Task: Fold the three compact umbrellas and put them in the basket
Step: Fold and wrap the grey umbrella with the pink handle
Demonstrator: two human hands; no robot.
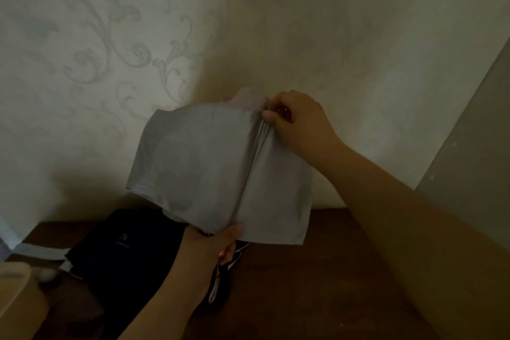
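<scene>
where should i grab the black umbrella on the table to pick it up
Judging from this view, grip the black umbrella across its bunched middle, coming down from above. It lies flat on the table with its top face bare. Its right end is hidden behind the left hand, so approach from the left.

The held umbrella [218, 174] is up above the tabletop [317, 270], in front of the wall [248, 22]; another umbrella [124, 251] lies below it, toward the tabletop's left edge.
</scene>
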